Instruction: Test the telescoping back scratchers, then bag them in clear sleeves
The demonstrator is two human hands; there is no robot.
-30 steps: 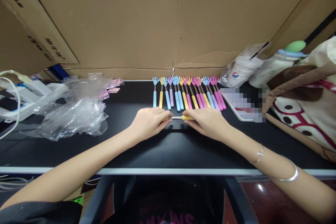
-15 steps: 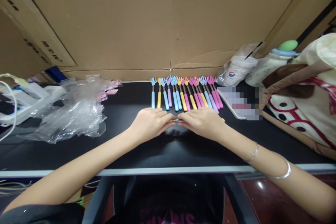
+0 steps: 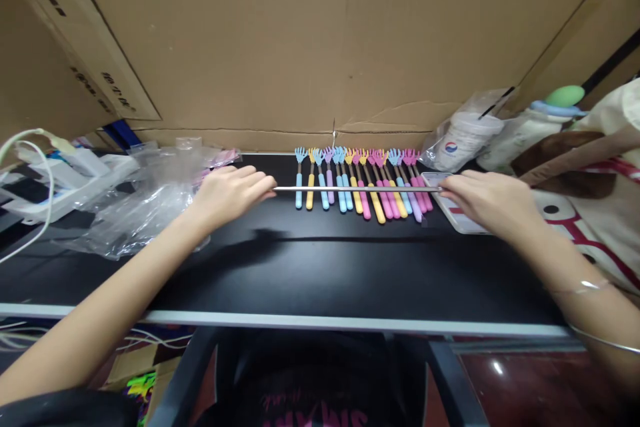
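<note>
Stretched between my two hands is a thin metal telescopic rod (image 3: 350, 189), pulled out long and held level above the table; it looks like the shaft of a back scratcher, both ends hidden in my fists. My left hand (image 3: 233, 193) grips its left end, and my right hand (image 3: 493, 203) closes around the right end. Behind the rod, a row of hand-shaped back scratchers (image 3: 340, 180) in blue, yellow, purple and pink lies side by side on the black table (image 3: 320, 280), claws toward the cardboard.
Clear plastic bags (image 3: 145, 207) lie on the left beside a white power strip (image 3: 75, 193). At the right are a phone (image 3: 457, 217), a bagged white cup (image 3: 465, 140), a bottle (image 3: 525, 137) and a cream cloth bag (image 3: 600, 207). A cardboard wall (image 3: 280, 47) stands behind.
My hands were close together with a short bit of metal between them. They have moved wide apart, drawing the rod out long and lifting it. The view has shifted slightly.
</note>
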